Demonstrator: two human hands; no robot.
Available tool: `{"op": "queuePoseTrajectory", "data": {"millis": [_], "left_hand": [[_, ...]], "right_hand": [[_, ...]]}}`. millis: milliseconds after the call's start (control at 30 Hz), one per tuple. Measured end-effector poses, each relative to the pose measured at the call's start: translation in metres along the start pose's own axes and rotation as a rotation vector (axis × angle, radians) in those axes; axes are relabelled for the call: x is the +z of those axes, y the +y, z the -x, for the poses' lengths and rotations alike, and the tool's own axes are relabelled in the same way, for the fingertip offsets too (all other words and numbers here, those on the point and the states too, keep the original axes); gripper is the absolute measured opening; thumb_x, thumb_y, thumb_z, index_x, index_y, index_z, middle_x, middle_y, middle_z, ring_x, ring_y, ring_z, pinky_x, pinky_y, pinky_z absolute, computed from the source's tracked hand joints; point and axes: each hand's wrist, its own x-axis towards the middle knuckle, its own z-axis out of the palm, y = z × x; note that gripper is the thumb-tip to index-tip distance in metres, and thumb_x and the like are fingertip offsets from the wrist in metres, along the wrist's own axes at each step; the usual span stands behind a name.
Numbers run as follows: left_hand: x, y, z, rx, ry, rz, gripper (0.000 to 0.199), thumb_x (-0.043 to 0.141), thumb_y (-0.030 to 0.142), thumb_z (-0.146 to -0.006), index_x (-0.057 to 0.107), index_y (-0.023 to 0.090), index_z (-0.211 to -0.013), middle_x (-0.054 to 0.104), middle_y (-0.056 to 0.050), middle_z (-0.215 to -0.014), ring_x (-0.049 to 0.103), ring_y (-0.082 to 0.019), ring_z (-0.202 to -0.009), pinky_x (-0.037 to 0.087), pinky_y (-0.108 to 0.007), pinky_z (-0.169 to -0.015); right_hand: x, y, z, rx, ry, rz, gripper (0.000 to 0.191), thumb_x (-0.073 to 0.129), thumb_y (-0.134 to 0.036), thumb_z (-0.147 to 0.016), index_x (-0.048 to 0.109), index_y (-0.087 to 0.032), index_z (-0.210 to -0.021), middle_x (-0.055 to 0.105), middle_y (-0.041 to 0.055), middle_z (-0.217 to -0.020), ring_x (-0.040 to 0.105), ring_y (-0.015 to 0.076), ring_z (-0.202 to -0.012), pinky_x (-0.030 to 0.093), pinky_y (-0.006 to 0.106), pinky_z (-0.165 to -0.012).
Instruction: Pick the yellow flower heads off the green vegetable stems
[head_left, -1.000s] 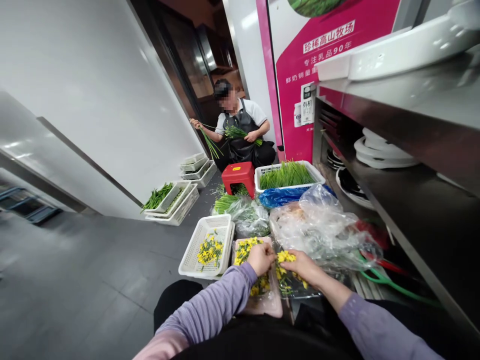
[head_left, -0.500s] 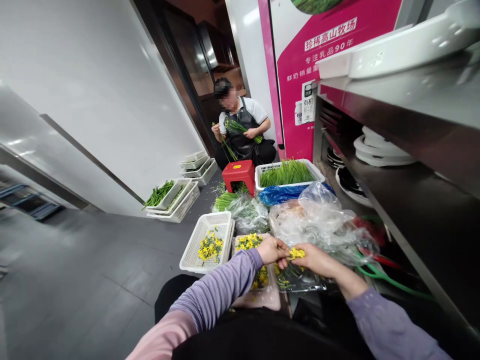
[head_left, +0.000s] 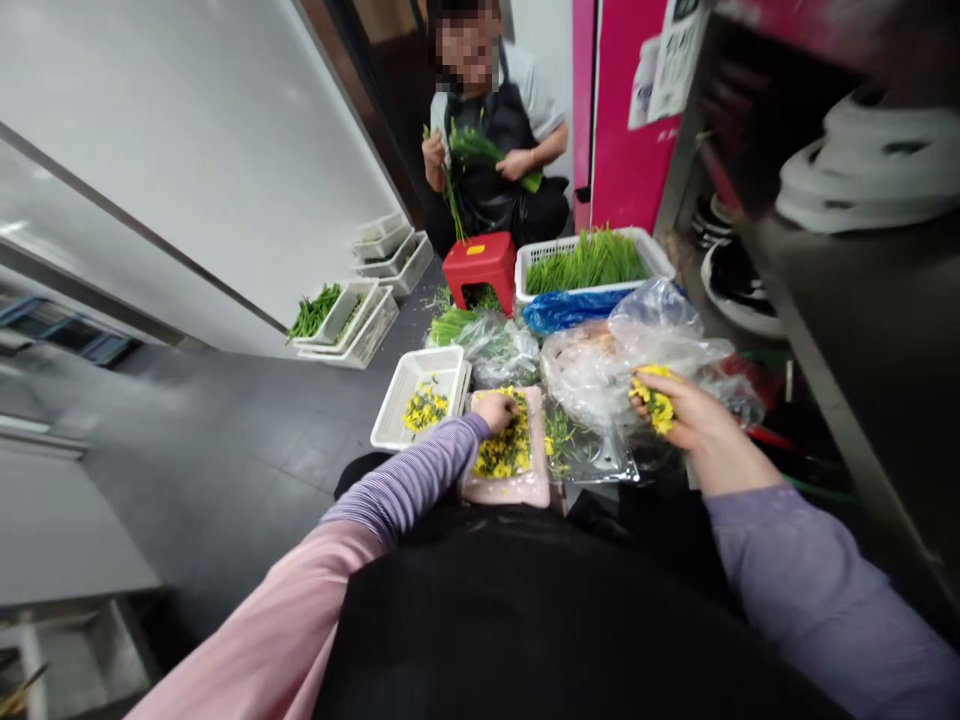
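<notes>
My left hand (head_left: 496, 411) reaches down over a pink tray (head_left: 534, 488), its fingers curled together at the yellow flowers (head_left: 504, 462) lying there. What those fingers pinch, if anything, is hidden. Off to the right, my right hand (head_left: 694, 415) is closed around a bunch of yellow flowers (head_left: 657, 402), held above clear plastic. Left of the tray stands a white perforated basket (head_left: 384, 420) with a small heap of yellow flowers (head_left: 425, 408) in it. Green stem bits (head_left: 574, 440) lie on clear plastic right of the tray.
A co-worker (head_left: 495, 150) squats behind a red stool (head_left: 480, 265), holding green stalks. A white crate (head_left: 660, 255) of green stalks, a blue bag (head_left: 570, 312) and clear bags (head_left: 585, 365) lie ahead. Stacked baskets (head_left: 360, 345) stand left; a metal shelf (head_left: 847, 400) edges the right.
My hands have parted: the left moved to the flowers in the pink tray, the right moved away to the right with its flowers. The view has tilted downward.
</notes>
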Motion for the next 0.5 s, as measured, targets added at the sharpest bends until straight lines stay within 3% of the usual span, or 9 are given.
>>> {"op": "queuePoseTrajectory", "data": {"millis": [100, 167, 300, 400, 500], "left_hand": [[-0.006, -0.038, 0.01, -0.1, -0.048, 0.002, 0.021, 0.051, 0.01, -0.069, 0.066, 0.012, -0.085, 0.064, -0.004, -0.081, 0.057, -0.012, -0.073, 0.043, -0.021, -0.073], [0.006, -0.049, 0.017, -0.052, -0.158, -0.041, 0.024, 0.052, 0.008, -0.068, 0.067, 0.014, -0.086, 0.064, -0.002, -0.079, 0.057, -0.012, -0.074, 0.042, -0.021, -0.075], [0.045, -0.046, 0.02, 0.165, -0.306, -0.178, 0.023, 0.057, 0.011, -0.068, 0.068, 0.019, -0.087, 0.062, -0.005, -0.095, 0.053, -0.018, -0.097, 0.035, -0.026, -0.089], [0.064, -0.037, 0.014, 0.049, -0.264, -0.106, 0.015, 0.059, 0.016, -0.07, 0.066, 0.013, -0.083, 0.057, -0.011, -0.103, 0.044, -0.024, -0.109, 0.031, -0.029, -0.095], [0.07, -0.031, 0.009, -0.134, -0.202, -0.004, 0.027, 0.055, 0.026, -0.077, 0.058, 0.008, -0.097, 0.053, -0.012, -0.108, 0.048, -0.023, -0.104, 0.038, -0.035, -0.089]], "right_hand": [[0.002, -0.001, -0.002, 0.069, 0.006, -0.066, 0.015, 0.063, -0.015, -0.061, 0.055, -0.018, -0.074, 0.058, -0.0009, -0.062, 0.054, 0.0084, -0.047, 0.041, 0.017, -0.037], [0.006, 0.001, -0.002, 0.074, 0.02, -0.074, 0.017, 0.064, -0.012, -0.06, 0.057, -0.017, -0.075, 0.059, -0.0005, -0.067, 0.056, 0.0085, -0.05, 0.044, 0.016, -0.038], [0.016, 0.012, 0.0, 0.096, 0.017, -0.031, 0.022, 0.067, -0.01, -0.058, 0.057, -0.017, -0.076, 0.059, -0.0007, -0.068, 0.058, 0.0101, -0.054, 0.047, 0.017, -0.04], [0.019, 0.021, 0.0, 0.121, -0.002, -0.018, 0.02, 0.068, -0.012, -0.058, 0.057, -0.016, -0.074, 0.057, -0.0014, -0.063, 0.055, 0.0087, -0.049, 0.045, 0.016, -0.038], [0.021, 0.027, -0.002, 0.137, -0.004, 0.004, 0.019, 0.068, -0.014, -0.058, 0.056, -0.016, -0.073, 0.056, -0.0013, -0.061, 0.053, 0.0082, -0.047, 0.043, 0.016, -0.036]]}}
